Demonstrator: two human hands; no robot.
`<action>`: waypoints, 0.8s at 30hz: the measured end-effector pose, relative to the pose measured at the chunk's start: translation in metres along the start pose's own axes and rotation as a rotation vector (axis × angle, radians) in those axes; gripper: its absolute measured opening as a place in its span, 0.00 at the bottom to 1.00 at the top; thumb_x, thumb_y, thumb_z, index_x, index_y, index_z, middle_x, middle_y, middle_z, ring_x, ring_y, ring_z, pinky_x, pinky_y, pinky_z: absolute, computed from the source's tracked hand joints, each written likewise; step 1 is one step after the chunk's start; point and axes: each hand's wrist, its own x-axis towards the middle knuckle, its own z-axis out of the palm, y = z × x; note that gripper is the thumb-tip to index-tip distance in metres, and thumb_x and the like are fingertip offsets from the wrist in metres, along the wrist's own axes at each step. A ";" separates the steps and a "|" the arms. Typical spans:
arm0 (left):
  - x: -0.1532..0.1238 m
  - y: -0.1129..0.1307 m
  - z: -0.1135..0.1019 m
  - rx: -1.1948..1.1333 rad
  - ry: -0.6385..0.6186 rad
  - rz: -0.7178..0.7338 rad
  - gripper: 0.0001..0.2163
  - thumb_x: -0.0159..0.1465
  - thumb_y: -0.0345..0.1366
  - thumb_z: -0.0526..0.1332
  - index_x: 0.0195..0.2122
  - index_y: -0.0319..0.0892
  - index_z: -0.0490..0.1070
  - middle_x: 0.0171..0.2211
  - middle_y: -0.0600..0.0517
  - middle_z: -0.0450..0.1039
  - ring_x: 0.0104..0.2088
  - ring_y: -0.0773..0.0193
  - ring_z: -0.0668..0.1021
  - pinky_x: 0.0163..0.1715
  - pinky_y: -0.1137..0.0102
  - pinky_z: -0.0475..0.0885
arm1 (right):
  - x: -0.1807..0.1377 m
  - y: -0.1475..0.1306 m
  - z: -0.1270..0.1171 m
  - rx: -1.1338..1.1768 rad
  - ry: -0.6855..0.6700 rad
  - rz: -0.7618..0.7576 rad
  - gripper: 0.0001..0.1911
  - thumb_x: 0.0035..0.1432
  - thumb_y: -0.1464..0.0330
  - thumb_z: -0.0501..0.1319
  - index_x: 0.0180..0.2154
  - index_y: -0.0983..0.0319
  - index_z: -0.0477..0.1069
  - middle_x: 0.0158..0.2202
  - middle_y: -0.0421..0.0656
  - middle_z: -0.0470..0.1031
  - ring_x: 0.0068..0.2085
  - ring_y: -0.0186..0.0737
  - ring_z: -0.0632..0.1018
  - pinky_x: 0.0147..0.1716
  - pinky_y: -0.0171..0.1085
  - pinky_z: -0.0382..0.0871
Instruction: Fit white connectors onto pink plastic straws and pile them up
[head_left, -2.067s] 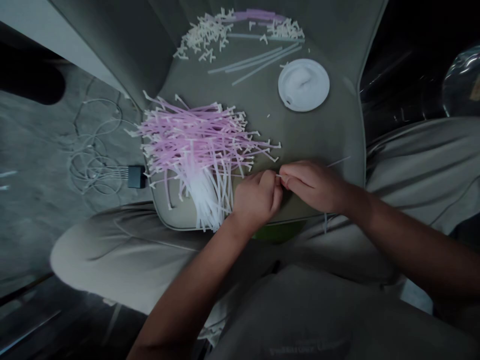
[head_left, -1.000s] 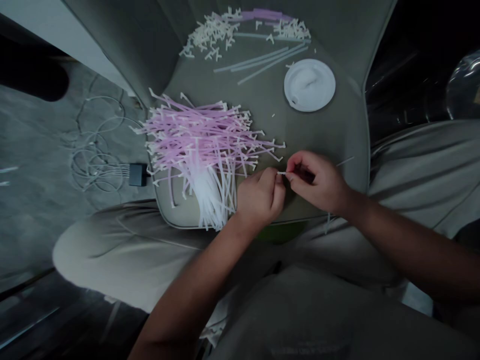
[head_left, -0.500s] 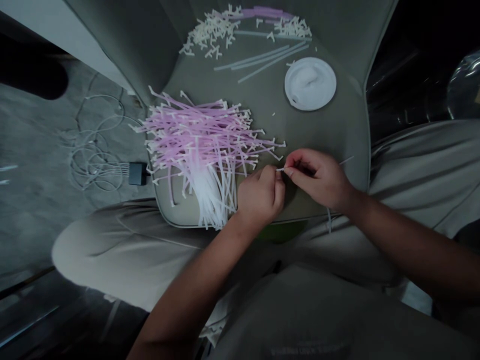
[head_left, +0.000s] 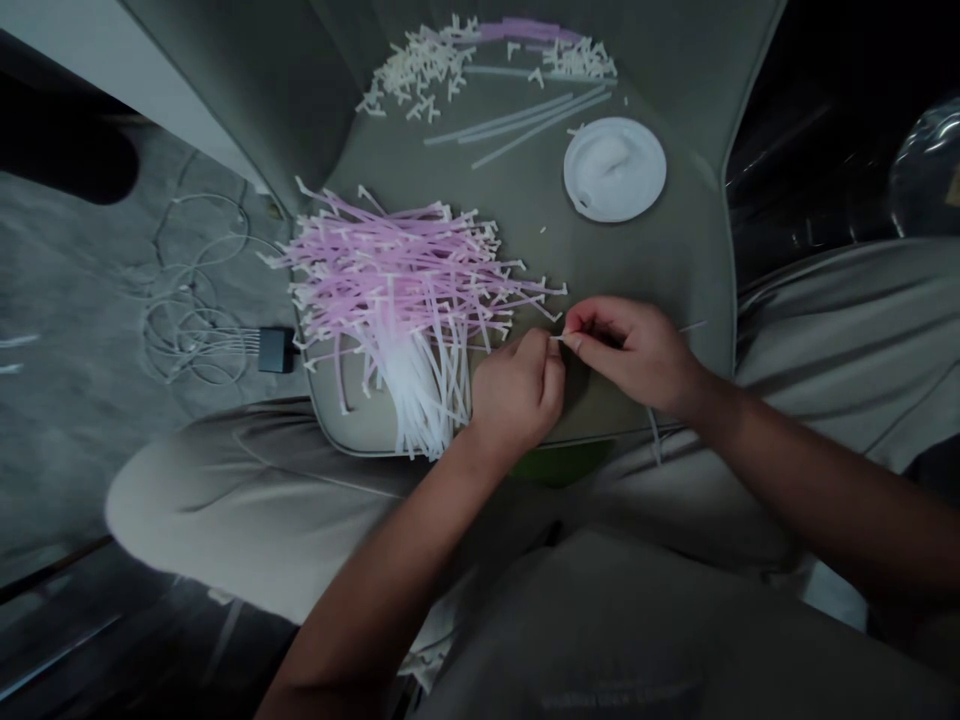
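Note:
My left hand [head_left: 519,392] is closed in a fist, thumb side up, near the front edge of the seat. Between it and my right hand [head_left: 637,352] runs a short thin white piece [head_left: 557,338], like a narrow tube end. My right thumb and forefinger pinch it; my left fingers grip the other end and hide it. Past the right hand a thin pale tube [head_left: 694,326] sticks out, and another pale tube [head_left: 655,438] hangs below the wrist. Left of my hands lies a pile of purple tubes [head_left: 405,260] with white end connectors, and white tubes [head_left: 420,395] over its front.
All this lies on a grey chair seat [head_left: 517,195]. Toward the back are loose white connectors [head_left: 424,62], purple tubes [head_left: 529,28] and several pale tubes [head_left: 525,120]. A white dish [head_left: 615,170] holds something white. A black box [head_left: 276,349] with cables is beside the seat.
The whole view shifts slightly left. Both hands keep nearly the same pose on the thin white piece.

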 end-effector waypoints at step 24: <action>-0.002 0.000 0.003 -0.065 0.085 -0.017 0.15 0.71 0.38 0.44 0.30 0.42 0.63 0.23 0.52 0.67 0.24 0.66 0.69 0.26 0.68 0.55 | 0.003 -0.005 0.007 0.139 0.077 0.046 0.04 0.56 0.68 0.60 0.33 0.63 0.69 0.28 0.37 0.69 0.29 0.29 0.67 0.27 0.31 0.59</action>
